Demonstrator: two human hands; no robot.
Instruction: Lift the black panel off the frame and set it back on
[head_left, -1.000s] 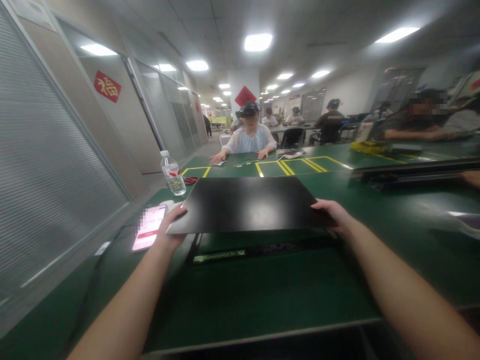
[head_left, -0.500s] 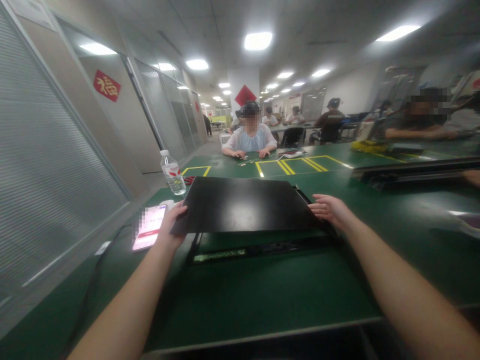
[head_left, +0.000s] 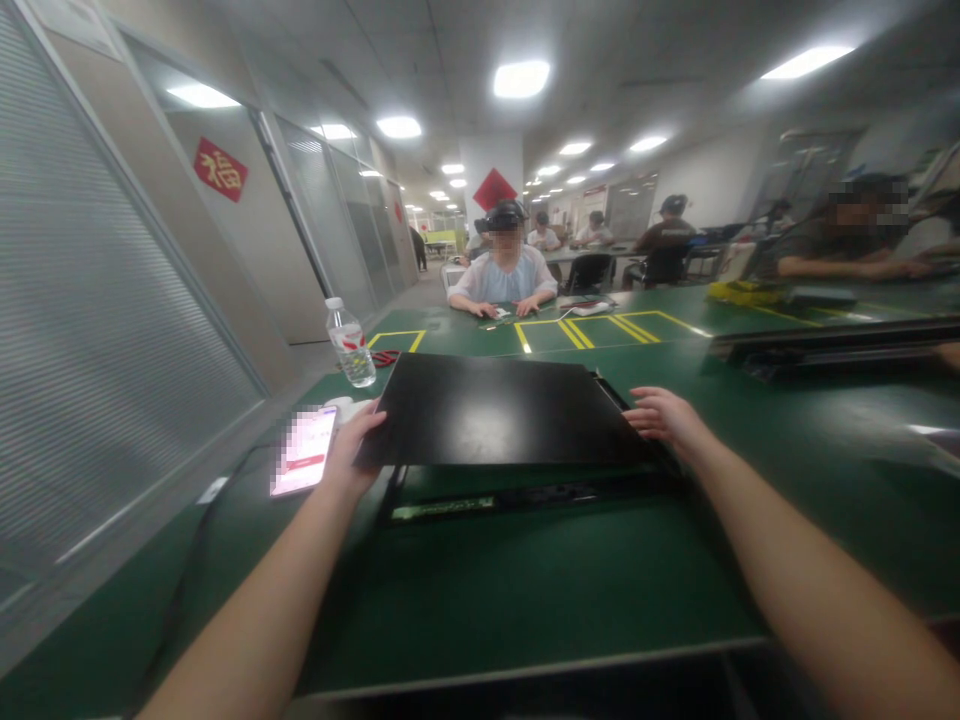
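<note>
A flat black glossy panel (head_left: 495, 415) lies above a thin black frame (head_left: 540, 493), its near edge seemingly raised off it. A green circuit strip (head_left: 446, 508) shows along the frame's near side; the rest of the frame is mostly hidden. My left hand (head_left: 358, 448) grips the panel's left edge, thumb on top and fingers underneath. At the opposite edge, my right hand (head_left: 667, 420) has its fingers stretched out, the tips touching or very close to the panel. I cannot tell whether they bear any of its weight.
Left of the panel are a lit phone (head_left: 306, 450), a water bottle (head_left: 351, 345) and red-handled pliers or scissors (head_left: 385, 357). A cable (head_left: 196, 555) crosses the table's left side. Long black parts (head_left: 832, 345) lie right. A person (head_left: 504, 270) sits opposite.
The view has shifted slightly, moving the scene a little to the right. Both hands and the panel keep nearly the same positions relative to each other.
</note>
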